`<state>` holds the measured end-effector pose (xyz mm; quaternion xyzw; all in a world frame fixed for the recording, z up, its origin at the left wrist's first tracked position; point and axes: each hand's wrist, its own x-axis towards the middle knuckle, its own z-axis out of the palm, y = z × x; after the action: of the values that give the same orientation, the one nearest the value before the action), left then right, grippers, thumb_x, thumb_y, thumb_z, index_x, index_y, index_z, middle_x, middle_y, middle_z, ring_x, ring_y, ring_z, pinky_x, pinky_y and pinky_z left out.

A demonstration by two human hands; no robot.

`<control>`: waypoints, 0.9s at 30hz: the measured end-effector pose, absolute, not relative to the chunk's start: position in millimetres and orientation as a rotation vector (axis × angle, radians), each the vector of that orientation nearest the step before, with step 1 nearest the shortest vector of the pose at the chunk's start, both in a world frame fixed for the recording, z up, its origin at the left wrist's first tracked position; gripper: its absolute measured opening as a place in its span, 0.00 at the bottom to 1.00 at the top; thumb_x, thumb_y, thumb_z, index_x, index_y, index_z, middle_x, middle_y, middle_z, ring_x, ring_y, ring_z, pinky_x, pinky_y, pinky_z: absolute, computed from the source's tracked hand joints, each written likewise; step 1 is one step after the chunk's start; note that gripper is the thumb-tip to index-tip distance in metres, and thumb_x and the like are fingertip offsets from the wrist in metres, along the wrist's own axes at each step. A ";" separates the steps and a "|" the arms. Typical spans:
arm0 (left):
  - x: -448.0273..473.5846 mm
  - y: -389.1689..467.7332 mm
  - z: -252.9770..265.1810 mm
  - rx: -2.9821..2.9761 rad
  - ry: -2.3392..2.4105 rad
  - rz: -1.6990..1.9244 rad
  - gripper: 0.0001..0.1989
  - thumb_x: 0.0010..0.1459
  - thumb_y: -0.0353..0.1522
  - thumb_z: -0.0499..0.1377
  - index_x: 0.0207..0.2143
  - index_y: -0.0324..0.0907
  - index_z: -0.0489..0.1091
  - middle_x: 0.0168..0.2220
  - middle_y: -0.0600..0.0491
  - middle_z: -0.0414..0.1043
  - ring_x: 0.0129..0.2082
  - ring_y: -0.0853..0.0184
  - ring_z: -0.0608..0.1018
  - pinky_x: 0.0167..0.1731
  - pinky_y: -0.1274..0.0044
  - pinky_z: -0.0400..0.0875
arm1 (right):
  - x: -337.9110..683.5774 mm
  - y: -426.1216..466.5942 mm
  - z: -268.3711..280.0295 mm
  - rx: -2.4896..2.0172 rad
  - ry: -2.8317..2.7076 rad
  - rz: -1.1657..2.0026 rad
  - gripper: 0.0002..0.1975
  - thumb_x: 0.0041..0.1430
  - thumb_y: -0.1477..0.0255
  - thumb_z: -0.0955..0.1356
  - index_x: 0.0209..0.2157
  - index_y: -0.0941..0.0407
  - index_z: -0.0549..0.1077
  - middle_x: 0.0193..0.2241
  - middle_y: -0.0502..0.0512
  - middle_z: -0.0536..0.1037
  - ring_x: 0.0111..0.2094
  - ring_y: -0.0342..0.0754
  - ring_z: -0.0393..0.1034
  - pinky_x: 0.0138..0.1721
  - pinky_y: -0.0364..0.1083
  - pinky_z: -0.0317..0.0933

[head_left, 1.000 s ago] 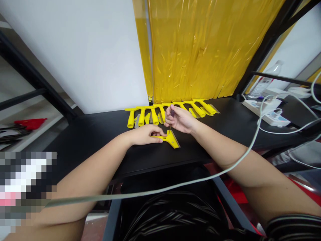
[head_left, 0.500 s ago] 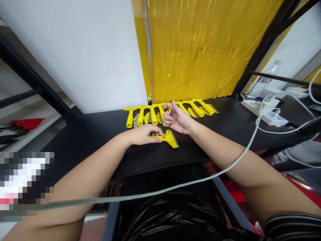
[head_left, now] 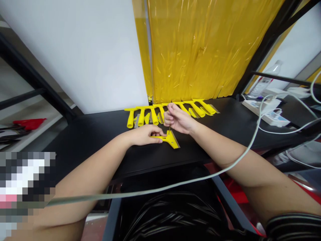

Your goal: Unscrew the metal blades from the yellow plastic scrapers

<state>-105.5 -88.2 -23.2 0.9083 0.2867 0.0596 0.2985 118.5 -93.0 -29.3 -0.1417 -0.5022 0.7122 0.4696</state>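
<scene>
Yellow, flared plastic scraper (head_left: pixel 172 140) pointing rightward, its long axis running crosswise
Left hand (head_left: pixel 145 134) is pinching its handle, right hand (head_left: pixel 179 119) a thin, near-upright metal screwdriver (head_left: pixel 170 128).

No word, brand or number is legible across the workspace. At right, a label (head_left: pixel 265 80) with a touch of red on a clear plastic bottle (head_left: pixel 258 88) is too small to make out, as are bluish markings on a white power strip (head_left: pixel 269 117) at the black counter (head_left: pixel 225 124).
</scene>
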 end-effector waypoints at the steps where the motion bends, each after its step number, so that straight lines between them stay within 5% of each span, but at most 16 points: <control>1: -105.5 -88.4 -23.1 2.415 0.765 0.159 0.21 0.62 0.45 0.63 0.51 0.42 0.79 0.38 0.51 0.75 0.37 0.66 0.74 0.40 0.75 0.67 | 119.8 -92.4 -29.4 -0.327 -1.231 1.727 0.15 0.64 0.62 0.74 0.36 0.51 0.64 0.28 0.44 0.66 0.27 0.41 0.60 0.34 0.43 0.61; 5: -105.7 -88.1 -23.9 2.420 0.763 0.153 0.21 0.63 0.45 0.63 0.51 0.42 0.79 0.38 0.52 0.75 0.36 0.66 0.74 0.39 0.75 0.66 | 123.7 -89.4 -28.0 -0.358 -1.277 1.712 0.13 0.66 0.62 0.71 0.32 0.55 0.69 0.31 0.50 0.71 0.33 0.44 0.66 0.37 0.46 0.65; 10: -106.5 -87.3 -26.3 2.415 0.744 0.161 0.22 0.63 0.44 0.63 0.53 0.42 0.78 0.40 0.51 0.76 0.37 0.66 0.74 0.40 0.75 0.66 | 121.8 -95.0 -27.2 -0.423 -1.299 1.818 0.15 0.71 0.54 0.66 0.41 0.52 0.70 0.17 0.39 0.52 0.19 0.41 0.46 0.29 0.44 0.59; 17: -106.5 -87.3 -27.0 2.429 0.740 0.180 0.20 0.62 0.44 0.63 0.51 0.42 0.78 0.38 0.51 0.75 0.36 0.66 0.74 0.39 0.74 0.67 | 120.3 -92.7 -28.4 -0.377 -1.230 1.723 0.15 0.66 0.61 0.72 0.34 0.53 0.65 0.30 0.48 0.70 0.31 0.43 0.66 0.33 0.44 0.63; 23: -106.3 -86.9 -26.9 2.432 0.741 0.162 0.21 0.63 0.43 0.63 0.53 0.41 0.78 0.40 0.50 0.76 0.37 0.66 0.75 0.39 0.74 0.67 | 119.8 -91.6 -29.5 -0.364 -1.204 1.839 0.16 0.69 0.53 0.67 0.38 0.51 0.67 0.16 0.38 0.52 0.18 0.40 0.44 0.25 0.42 0.52; 27: -106.4 -86.8 -26.8 2.435 0.744 0.158 0.20 0.63 0.43 0.63 0.52 0.41 0.78 0.40 0.50 0.76 0.37 0.66 0.74 0.40 0.74 0.67 | 118.6 -91.4 -30.8 -0.344 -1.136 1.748 0.17 0.63 0.62 0.75 0.36 0.51 0.63 0.27 0.44 0.68 0.25 0.41 0.61 0.31 0.42 0.59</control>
<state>-106.4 -86.8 -26.8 0.9132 0.2792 0.0594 0.2909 118.6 -91.4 -30.8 -0.1418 -0.4682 0.7201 0.4920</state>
